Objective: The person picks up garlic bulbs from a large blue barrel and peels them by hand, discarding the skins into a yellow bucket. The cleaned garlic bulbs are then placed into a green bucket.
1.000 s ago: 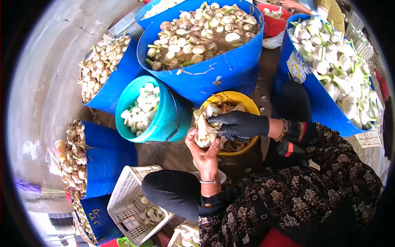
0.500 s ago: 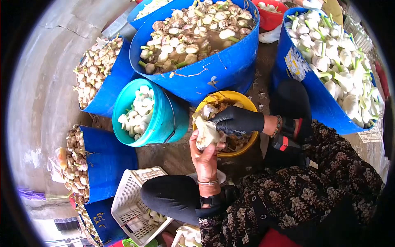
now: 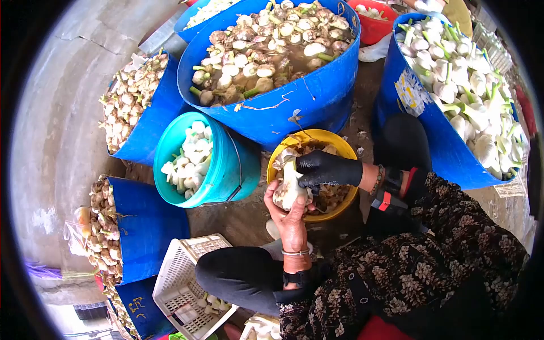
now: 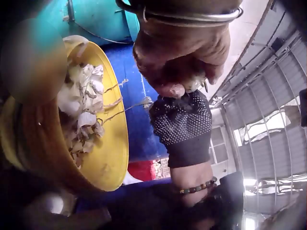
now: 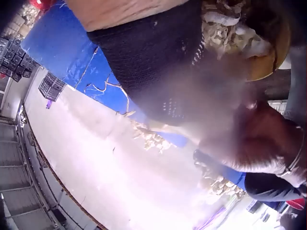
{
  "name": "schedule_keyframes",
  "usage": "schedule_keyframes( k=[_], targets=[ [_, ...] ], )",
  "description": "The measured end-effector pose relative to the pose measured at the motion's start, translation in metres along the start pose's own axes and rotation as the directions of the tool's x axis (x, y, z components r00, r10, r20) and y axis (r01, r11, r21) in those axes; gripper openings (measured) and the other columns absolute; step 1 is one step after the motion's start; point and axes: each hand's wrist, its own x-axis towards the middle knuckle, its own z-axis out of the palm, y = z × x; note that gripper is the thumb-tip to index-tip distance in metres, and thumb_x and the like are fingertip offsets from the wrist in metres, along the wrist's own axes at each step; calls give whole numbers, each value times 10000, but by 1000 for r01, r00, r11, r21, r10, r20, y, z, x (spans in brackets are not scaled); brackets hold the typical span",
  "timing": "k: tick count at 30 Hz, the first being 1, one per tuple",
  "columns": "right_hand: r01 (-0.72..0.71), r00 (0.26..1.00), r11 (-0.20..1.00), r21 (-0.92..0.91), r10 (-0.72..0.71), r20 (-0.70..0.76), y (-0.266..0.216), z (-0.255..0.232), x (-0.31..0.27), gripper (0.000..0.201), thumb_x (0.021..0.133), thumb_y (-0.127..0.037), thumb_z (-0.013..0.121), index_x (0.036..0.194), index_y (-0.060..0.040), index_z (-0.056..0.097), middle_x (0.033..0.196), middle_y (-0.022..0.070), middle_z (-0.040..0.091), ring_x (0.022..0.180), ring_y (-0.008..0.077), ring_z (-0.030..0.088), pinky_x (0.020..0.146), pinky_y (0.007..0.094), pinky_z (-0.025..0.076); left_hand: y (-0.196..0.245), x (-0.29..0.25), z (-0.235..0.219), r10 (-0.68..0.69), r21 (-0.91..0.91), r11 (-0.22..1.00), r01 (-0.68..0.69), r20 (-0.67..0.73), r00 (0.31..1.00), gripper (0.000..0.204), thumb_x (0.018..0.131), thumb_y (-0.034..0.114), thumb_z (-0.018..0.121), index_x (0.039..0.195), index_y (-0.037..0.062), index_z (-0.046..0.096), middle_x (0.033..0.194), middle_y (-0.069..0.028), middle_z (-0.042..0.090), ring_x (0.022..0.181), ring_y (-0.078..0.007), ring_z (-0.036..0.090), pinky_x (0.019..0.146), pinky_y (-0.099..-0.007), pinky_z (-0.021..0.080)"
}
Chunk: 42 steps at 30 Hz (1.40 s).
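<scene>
My bare left hand (image 3: 292, 228) holds a garlic bulb (image 3: 288, 191) from below, with its thumb and fingers around it. The bulb is mostly white, and its pale green stem points up and away from me. My right hand (image 3: 331, 169), in a dark glove with white dots, has its curled fingers on the bulb's stem side and seems to pinch its skin. Both hands are over the near left rim of a yellow bucket (image 3: 352, 199). Loose papery garlic skins (image 4: 85, 120) lie in that bucket. In the right wrist view the glove's fingertips are blurred.
A turquoise bucket (image 3: 238, 164) of white bulbs stands left of the yellow one. Behind is a big blue tub (image 3: 266, 122) of bulbs in murky water. Another blue tub (image 3: 416, 133) of cleaned garlic stands at right. A white crate (image 3: 170, 266) sits by my left knee.
The bulb has turned in my left hand, its stem now more upright and its surface whiter than a second ago. My gloved right hand has shifted slightly along it.
</scene>
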Motion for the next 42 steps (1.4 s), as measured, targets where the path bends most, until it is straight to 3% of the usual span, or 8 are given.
schedule_keyframes(
  k=[11,14,17,27,31,35,38,42],
  targets=[
    [-92,984,903,420,148,-103,26,14,-4,207,805,-81,566,988,3,614,799,38,632,701,93,565,607,251,468,-31,19,-34,-376,-429,723,541,413,830,677,854,670,333,1098,60,492,765,-135,576,472,-194,477,400,-295,380],
    [-13,969,983,185,58,-241,20,7,-1,187,798,-85,573,951,10,624,778,34,627,702,89,562,600,246,458,-19,12,-14,-163,-32,987,160,-284,945,434,945,428,443,1142,41,470,827,-102,600,596,-187,566,530,-314,517],
    [-105,969,978,180,141,-203,22,17,-2,163,794,-99,575,909,5,625,735,31,612,642,100,562,552,254,458,-28,11,-7,238,440,882,-169,-107,965,384,871,209,641,1157,36,453,1003,-70,564,756,-124,545,622,-239,480],
    [194,871,959,-207,-265,-413,39,-13,16,149,802,-129,561,876,-9,611,711,61,607,607,124,576,506,261,458,1,-5,0,12,-21,1000,-10,62,998,558,766,122,677,1245,28,407,1057,-119,532,851,-240,586,592,-338,537],
    [-107,778,985,-136,-2,-629,-7,-34,12,262,827,-240,563,955,-19,622,741,66,649,722,233,641,670,377,503,15,-12,-3,8,-57,998,7,264,965,691,662,138,751,1239,68,378,1056,-71,474,940,-209,542,645,-333,537],
    [96,907,273,-957,-421,-29,0,-23,3,375,801,-260,605,1144,-109,592,951,160,640,901,319,620,767,391,487,20,-7,-13,191,313,917,-246,195,962,697,601,87,779,1184,97,397,1138,-52,410,1047,-187,460,891,-345,451],
    [-77,995,483,-872,-18,-97,-22,-12,-5,345,808,-260,617,1113,-99,608,969,161,638,902,325,616,784,391,484,24,-7,-17,239,391,868,-306,212,948,673,618,-57,699,1209,67,403,1177,-73,439,1086,-186,473,938,-317,400],
    [315,902,502,-805,-422,90,-41,6,-15,265,827,-252,617,1049,-110,633,920,147,648,858,310,628,747,407,489,23,-2,-26,215,623,703,-343,273,938,699,604,-103,657,1239,62,415,1155,-58,464,1040,-175,495,934,-309,410]
  ],
)
